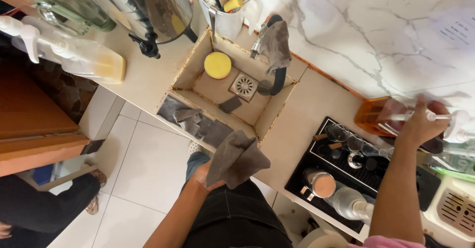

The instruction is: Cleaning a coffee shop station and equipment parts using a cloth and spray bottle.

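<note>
We held a crumpled grey cloth [237,158] in our left hand [205,176], fingers clasped beneath it, just in front of the small square tiled sink [277,110]. Our right hand [419,124] reached out to the right, fingers wrapped over a clear pump bottle of orange liquid [381,115] beside the black drip tray [341,178]. A round yellow sponge [217,65] lay inside the sink.

Left hand [205,176]: held low, close to the waist, forearm bent inward, fingers closed in a grasp. Right hand [420,124]: arm extended forward, palm down, fingers curled in a grip.
</note>
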